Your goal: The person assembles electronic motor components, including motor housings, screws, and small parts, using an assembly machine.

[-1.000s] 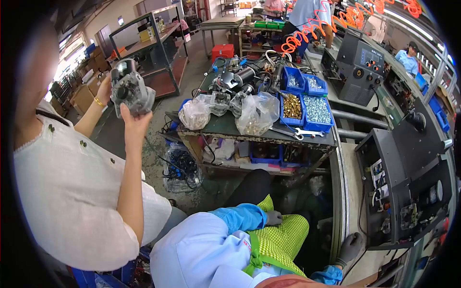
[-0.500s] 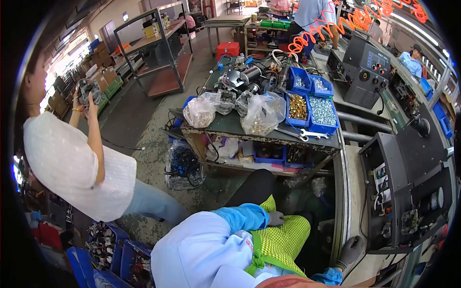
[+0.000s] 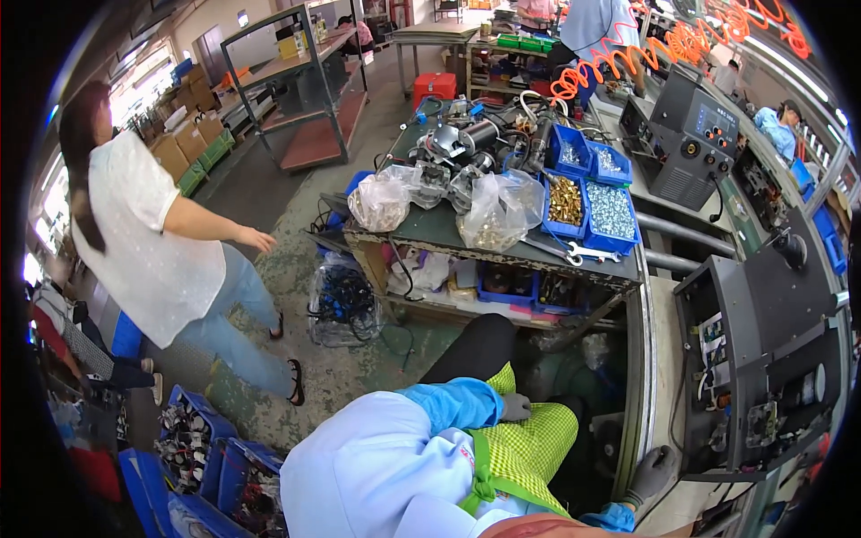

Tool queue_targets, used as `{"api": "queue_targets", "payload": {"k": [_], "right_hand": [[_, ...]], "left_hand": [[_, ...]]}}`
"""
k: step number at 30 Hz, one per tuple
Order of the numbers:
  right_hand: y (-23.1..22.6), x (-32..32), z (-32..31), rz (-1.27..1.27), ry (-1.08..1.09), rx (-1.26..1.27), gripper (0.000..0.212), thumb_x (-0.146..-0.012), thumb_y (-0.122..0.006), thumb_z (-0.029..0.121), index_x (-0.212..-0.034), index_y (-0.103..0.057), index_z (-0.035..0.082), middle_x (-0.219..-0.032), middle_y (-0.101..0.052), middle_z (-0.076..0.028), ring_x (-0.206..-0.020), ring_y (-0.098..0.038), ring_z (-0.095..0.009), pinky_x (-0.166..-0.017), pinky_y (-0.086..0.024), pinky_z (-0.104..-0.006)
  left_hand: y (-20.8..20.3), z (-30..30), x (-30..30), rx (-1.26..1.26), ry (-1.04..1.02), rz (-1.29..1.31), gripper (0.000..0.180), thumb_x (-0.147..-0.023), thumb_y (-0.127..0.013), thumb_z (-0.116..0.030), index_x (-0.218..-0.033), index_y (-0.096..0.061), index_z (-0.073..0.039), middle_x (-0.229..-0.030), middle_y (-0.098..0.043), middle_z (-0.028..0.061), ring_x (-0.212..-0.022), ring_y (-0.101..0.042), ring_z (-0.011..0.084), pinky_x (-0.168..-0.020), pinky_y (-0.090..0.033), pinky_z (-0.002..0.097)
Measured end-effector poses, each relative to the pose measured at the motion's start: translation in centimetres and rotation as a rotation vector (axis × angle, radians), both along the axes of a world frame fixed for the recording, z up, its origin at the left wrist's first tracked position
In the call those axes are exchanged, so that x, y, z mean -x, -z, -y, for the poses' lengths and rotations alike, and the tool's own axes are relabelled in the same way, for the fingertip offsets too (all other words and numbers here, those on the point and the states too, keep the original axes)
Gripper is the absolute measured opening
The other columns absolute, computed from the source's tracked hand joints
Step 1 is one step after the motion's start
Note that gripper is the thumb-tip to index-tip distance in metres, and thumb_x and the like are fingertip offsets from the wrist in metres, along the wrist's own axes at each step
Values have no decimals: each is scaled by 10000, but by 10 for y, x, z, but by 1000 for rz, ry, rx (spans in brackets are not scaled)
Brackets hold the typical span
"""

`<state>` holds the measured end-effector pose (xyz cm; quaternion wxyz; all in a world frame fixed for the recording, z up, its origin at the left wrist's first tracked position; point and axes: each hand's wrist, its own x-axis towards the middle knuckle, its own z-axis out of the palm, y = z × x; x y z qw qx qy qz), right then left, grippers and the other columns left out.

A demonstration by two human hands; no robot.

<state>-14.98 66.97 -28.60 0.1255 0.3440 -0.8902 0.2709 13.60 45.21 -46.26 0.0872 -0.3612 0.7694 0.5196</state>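
My left hand (image 3: pixel 516 407), in a grey glove, lies on the yellow-green checked apron (image 3: pixel 543 441) over my lap. Its fingers are loosely laid and nothing shows in them. On the metal rail of the line at my right rests my right hand (image 3: pixel 652 472), gloved in grey as well, with loosely bent fingers and nothing visibly held. Right beside it stands an open black machine housing (image 3: pixel 758 453) with parts and wiring inside. A dark cable runs down between the hand and the housing.
Ahead is a worktable (image 3: pixel 430 235) bearing bagged parts, motors, blue screw bins (image 3: pixel 612 213) and wrenches (image 3: pixel 583 255). A finished machine (image 3: pixel 695 148) sits on the line. Blue crates (image 3: pixel 204 439) stand behind at left. A person in a white top (image 3: pixel 148 233) walks nearby. Orange coiled hoses (image 3: pixel 574 76) hang overhead.
The person in the white top has turned and stepped away, an arm stretched out; the clear part they held no longer shows. My view shifts slightly. Both my hands stay in place.
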Motion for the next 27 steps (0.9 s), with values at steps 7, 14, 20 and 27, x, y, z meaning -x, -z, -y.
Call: {"api": "queue_targets", "payload": {"k": [7,14,20,27], "right_hand": [[-1,0,0,-47,-7,-39,221,-848,-522,163,-968,-577,-15,-918,-572,-204,-875,-542,-362,-753,-441,-412],[-4,-4,1,-72,-18,-18,212,-840,-527,151,-967,-580,-11,-922,-569,-202,-873,-541,-361,-755,-438,-414],[-1,-3,0,-85,-15,-13,198,-839,-525,144,-954,-578,-9,-907,-564,-202,-861,-538,-362,-746,-436,-416],[-7,-9,5,-105,4,-12,190,-837,-528,143,-946,-578,-5,-903,-555,-198,-856,-532,-360,-742,-435,-412]], "left_hand": [[-5,1,-1,-24,-17,14,413,-802,-553,-372,-1099,-615,-91,-1129,-601,147,-1062,-557,308,-922,-422,411],[6,0,2,-12,-13,10,413,-801,-554,-373,-1094,-616,-88,-1121,-605,150,-1058,-559,313,-926,-420,412],[3,1,1,-8,-5,0,418,-796,-557,-370,-1088,-616,-78,-1122,-604,158,-1060,-558,315,-927,-419,413],[-3,2,1,1,-6,2,418,-794,-561,-360,-1095,-615,-75,-1120,-604,160,-1059,-560,311,-912,-427,411]]}}
